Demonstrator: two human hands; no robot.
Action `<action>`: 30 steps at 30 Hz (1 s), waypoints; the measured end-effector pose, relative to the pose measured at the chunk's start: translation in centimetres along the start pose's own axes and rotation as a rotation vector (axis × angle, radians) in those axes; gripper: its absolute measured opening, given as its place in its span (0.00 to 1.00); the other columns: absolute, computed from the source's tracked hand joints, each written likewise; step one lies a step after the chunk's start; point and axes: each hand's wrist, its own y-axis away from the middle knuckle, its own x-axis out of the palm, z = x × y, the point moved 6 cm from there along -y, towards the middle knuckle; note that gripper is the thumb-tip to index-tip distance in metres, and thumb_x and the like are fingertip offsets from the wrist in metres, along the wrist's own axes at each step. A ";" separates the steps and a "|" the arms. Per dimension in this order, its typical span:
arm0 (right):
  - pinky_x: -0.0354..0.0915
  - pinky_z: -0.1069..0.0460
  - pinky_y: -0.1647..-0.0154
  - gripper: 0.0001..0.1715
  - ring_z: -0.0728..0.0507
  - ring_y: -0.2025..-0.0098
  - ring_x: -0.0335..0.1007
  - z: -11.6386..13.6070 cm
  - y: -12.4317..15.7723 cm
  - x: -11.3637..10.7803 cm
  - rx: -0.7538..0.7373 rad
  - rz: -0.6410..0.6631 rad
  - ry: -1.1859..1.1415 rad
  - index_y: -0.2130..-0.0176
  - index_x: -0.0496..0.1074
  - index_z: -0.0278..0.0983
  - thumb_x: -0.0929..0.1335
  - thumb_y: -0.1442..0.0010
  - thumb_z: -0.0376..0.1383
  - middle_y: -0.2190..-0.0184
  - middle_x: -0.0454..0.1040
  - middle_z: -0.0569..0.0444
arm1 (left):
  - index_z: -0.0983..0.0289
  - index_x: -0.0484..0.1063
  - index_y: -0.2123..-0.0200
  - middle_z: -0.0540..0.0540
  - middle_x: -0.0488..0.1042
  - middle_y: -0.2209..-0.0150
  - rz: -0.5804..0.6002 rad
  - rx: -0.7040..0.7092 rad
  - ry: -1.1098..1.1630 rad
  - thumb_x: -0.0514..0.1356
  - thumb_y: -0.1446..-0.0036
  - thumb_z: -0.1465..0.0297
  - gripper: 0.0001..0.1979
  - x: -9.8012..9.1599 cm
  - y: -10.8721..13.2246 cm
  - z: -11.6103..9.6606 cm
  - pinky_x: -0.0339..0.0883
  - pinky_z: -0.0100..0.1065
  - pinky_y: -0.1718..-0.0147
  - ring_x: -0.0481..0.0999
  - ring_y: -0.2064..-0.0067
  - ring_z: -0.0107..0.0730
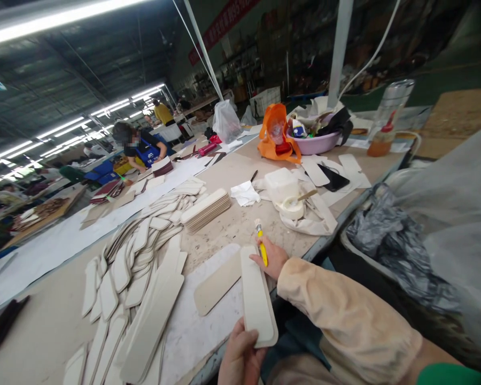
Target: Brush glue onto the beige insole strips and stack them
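My left hand (242,353) grips the near end of a long off-white padded strip (256,299) with rounded corners, thumb on top. My right hand (273,258) holds a yellow-handled brush (262,247), its pale bristles pointing away from me, and its fingers lie by the strip's far end. Beside the strip, a flat beige piece (218,283) rests on a white sheet (200,337). To the left lie a stack of long strips (156,321) and a loose heap of curved pieces (124,267).
A neat stack (206,210) stands mid-table near a crumpled tissue (245,193). Farther right are a glue tub (282,184), a tape roll (292,207), a phone (333,177), an orange bag (278,133) and a purple basin (315,144). A co-worker (142,144) works across the table.
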 end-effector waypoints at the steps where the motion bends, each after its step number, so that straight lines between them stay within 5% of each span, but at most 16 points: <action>1: 0.65 0.47 0.65 0.20 0.38 0.64 0.74 0.1 0.1 0.0 0.002 0.011 -0.013 0.54 0.61 0.39 0.69 0.44 0.42 0.61 0.75 0.48 | 0.63 0.76 0.63 0.56 0.79 0.62 0.002 0.008 -0.008 0.67 0.60 0.74 0.16 0.4 -0.2 0.2 0.71 0.38 0.53 0.78 0.55 0.42; 8: 0.67 0.44 0.60 0.27 0.43 0.66 0.74 0.1 0.8 1.3 0.088 0.015 -0.323 0.59 0.57 0.41 0.73 0.55 0.32 0.48 0.71 0.48 | 0.65 0.75 0.59 0.57 0.78 0.65 0.040 -0.028 -0.008 0.63 0.64 0.77 0.23 1.4 -1.4 2.1 0.68 0.41 0.55 0.77 0.58 0.43; 14: 0.68 0.45 0.61 0.25 0.47 0.68 0.70 1.0 1.2 1.0 0.014 -0.014 -0.640 0.60 0.54 0.43 0.72 0.50 0.38 0.44 0.68 0.48 | 0.66 0.75 0.57 0.58 0.78 0.65 0.029 0.123 0.000 0.67 0.64 0.71 0.25 1.9 -2.1 1.7 0.69 0.41 0.59 0.77 0.63 0.42; 18: 0.69 0.48 0.63 0.24 0.48 0.66 0.68 1.8 1.3 0.7 0.022 -0.019 -0.846 0.61 0.54 0.43 0.72 0.49 0.41 0.49 0.69 0.51 | 0.67 0.76 0.60 0.60 0.78 0.70 -0.068 0.255 -0.034 0.71 0.63 0.60 0.25 1.6 -3.0 1.1 0.70 0.40 0.63 0.77 0.64 0.45; 23: 0.69 0.50 0.66 0.27 0.47 0.66 0.69 2.9 1.1 0.4 0.049 -0.048 -0.969 0.61 0.54 0.43 0.74 0.50 0.43 0.55 0.68 0.54 | 0.66 0.76 0.63 0.57 0.78 0.71 -0.145 0.400 -0.109 0.72 0.63 0.59 0.24 1.4 -3.3 0.7 0.69 0.36 0.65 0.76 0.67 0.38; 30: 0.56 0.54 0.74 0.22 0.50 0.75 0.55 3.3 0.8 -0.6 0.037 -0.150 -0.803 0.63 0.56 0.43 0.72 0.47 0.42 0.75 0.58 0.63 | 0.67 0.74 0.60 0.56 0.77 0.66 -0.134 0.383 -0.312 0.67 0.53 0.60 0.20 1.9 -1.7 0.6 0.67 0.32 0.64 0.73 0.65 0.34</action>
